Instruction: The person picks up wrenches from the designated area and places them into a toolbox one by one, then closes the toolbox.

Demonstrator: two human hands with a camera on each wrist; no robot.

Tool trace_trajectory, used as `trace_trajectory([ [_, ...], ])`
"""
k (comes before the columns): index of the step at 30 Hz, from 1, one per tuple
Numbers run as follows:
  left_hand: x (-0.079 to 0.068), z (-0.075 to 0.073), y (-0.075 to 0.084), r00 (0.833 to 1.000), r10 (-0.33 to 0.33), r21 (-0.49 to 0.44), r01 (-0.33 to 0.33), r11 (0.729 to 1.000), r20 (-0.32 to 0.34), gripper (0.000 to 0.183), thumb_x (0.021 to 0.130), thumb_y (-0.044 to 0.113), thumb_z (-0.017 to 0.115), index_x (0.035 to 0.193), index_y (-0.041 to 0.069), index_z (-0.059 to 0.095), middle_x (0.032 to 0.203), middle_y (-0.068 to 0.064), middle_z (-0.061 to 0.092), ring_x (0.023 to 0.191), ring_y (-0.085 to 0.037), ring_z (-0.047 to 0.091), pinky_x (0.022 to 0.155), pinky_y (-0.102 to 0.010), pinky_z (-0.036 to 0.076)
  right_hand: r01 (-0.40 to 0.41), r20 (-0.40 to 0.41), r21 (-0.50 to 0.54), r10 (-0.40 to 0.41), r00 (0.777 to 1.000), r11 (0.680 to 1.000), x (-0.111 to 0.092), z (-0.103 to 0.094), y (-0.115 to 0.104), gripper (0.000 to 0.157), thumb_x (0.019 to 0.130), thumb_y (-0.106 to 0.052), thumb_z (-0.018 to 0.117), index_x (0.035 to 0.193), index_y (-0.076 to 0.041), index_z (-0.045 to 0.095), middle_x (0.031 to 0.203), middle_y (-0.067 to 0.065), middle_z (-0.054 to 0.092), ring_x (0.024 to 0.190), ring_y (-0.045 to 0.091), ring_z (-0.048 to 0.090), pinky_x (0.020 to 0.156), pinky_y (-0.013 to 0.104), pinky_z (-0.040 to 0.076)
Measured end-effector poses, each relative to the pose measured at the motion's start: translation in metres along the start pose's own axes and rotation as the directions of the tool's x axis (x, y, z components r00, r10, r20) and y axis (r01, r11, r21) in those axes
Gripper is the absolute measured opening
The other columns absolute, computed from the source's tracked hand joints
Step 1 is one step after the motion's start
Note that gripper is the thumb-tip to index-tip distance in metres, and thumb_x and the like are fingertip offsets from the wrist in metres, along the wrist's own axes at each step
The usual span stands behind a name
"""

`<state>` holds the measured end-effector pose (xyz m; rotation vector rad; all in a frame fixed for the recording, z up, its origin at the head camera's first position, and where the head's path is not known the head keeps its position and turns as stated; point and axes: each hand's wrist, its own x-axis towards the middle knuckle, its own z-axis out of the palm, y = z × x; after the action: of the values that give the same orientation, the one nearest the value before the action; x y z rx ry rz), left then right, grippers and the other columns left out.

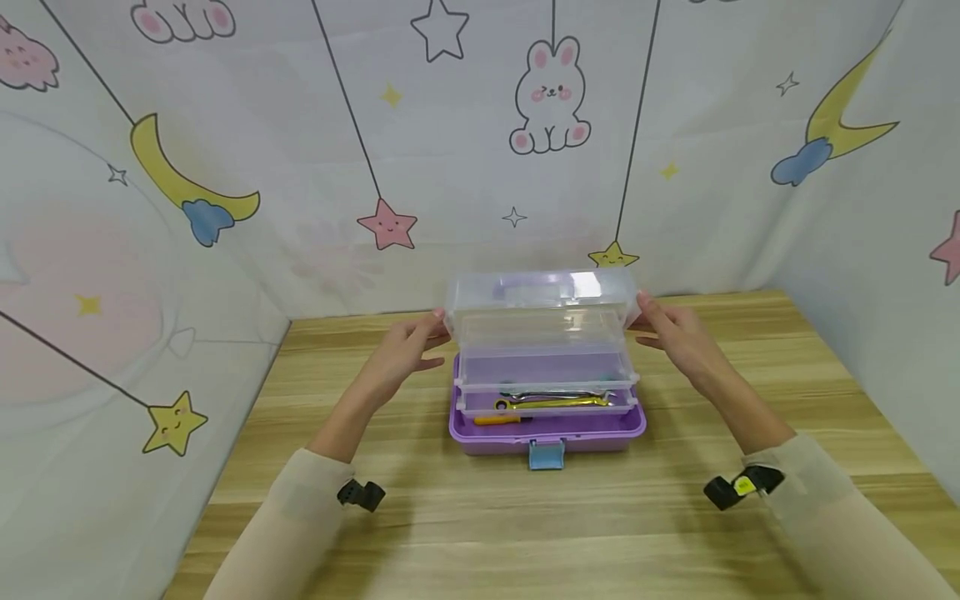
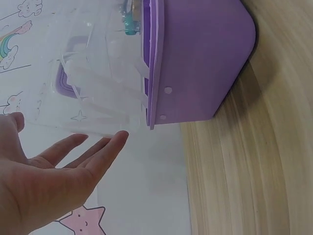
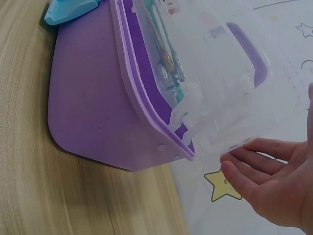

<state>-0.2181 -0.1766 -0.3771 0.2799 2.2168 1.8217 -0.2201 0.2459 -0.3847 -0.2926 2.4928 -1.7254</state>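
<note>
A purple toolbox [image 1: 495, 446] stands on the table with its clear lid [image 1: 540, 292] raised and tilted back. Two clear trays hang stepped between lid and box. Through the lower one show a gold wrench [image 1: 555, 403] and a silver wrench [image 1: 555, 393]. An orange-handled tool [image 1: 497, 421] lies in the purple base. My left hand [image 1: 401, 354] touches the lid's left side, fingers extended, as the left wrist view also shows. On the opposite side, the nearly straight fingers of my right hand [image 1: 678, 337] rest against the lid's edge.
A light blue latch [image 1: 547, 455] hangs down at the toolbox's front. The wood-grain table [image 1: 480, 533] runs back to a patterned cloth [image 1: 465, 167], which also rises at the left and right.
</note>
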Motion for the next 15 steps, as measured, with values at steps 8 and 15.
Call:
trace_trajectory([
  [8,-0.005,-0.008,-0.003,0.996,0.025,0.021,-0.027,0.999,0.090,0.061,0.114,0.045,0.047,0.147,-0.005,0.055,0.160,-0.017,0.047,0.151,-0.035,0.042,0.115,-0.046,0.047,0.062,0.034,0.004,-0.062,0.998,0.998,-0.006,-0.002,0.002,0.069,0.115,-0.046,0.041,0.141,0.017,0.054,0.145,0.031,0.057,0.138,0.042,0.055,0.112,0.035,0.048],
  [15,-0.012,-0.010,-0.010,0.992,-0.001,0.106,-0.012,0.994,0.124,0.070,0.110,0.046,0.056,0.160,-0.001,0.041,0.163,-0.019,0.043,0.148,-0.039,0.045,0.121,-0.046,0.040,0.050,0.081,-0.061,-0.045,0.996,0.997,-0.022,-0.006,0.009,0.061,0.114,-0.037,0.047,0.149,0.013,0.049,0.151,0.031,0.052,0.142,0.045,0.050,0.121,0.060,0.035],
])
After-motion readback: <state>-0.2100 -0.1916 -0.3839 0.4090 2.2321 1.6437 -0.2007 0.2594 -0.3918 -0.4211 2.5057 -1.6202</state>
